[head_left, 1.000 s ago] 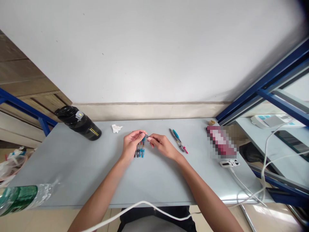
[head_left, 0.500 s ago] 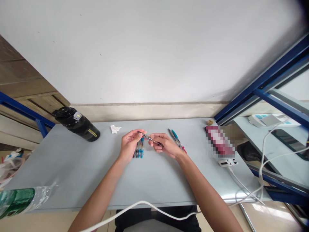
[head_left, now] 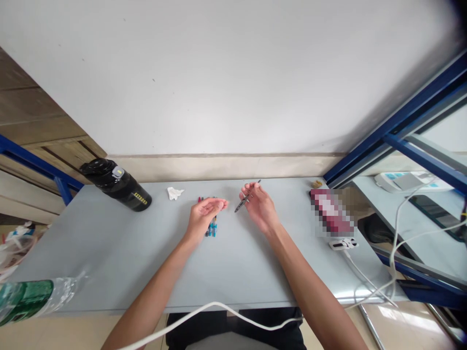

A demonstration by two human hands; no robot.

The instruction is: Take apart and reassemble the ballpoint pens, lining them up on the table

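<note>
My right hand [head_left: 261, 208] is raised over the grey table, its fingers closed on a slim dark pen [head_left: 241, 202], which slants with one end up past the fingertips and the other down to the left. To its left, apart from the pen, my left hand [head_left: 204, 216] has thumb and fingertips pressed together; whether anything small is between them I cannot make out. Under and beside the left hand lies a row of pens [head_left: 211, 230] with blue and dark parts, mostly covered by that hand. A reddish tip shows behind its knuckles.
A black bottle [head_left: 122, 187] lies tilted at the back left near a crumpled white tissue [head_left: 175, 193]. A clear bottle with a green label [head_left: 32, 296] is at the left edge. A blurred reddish object [head_left: 330, 209] and a white cable [head_left: 359, 279] are on the right.
My hands have moved apart: the pen that was between both is now in my right hand alone and turned upright-slanting. The pens seen beside my right wrist no longer show.
</note>
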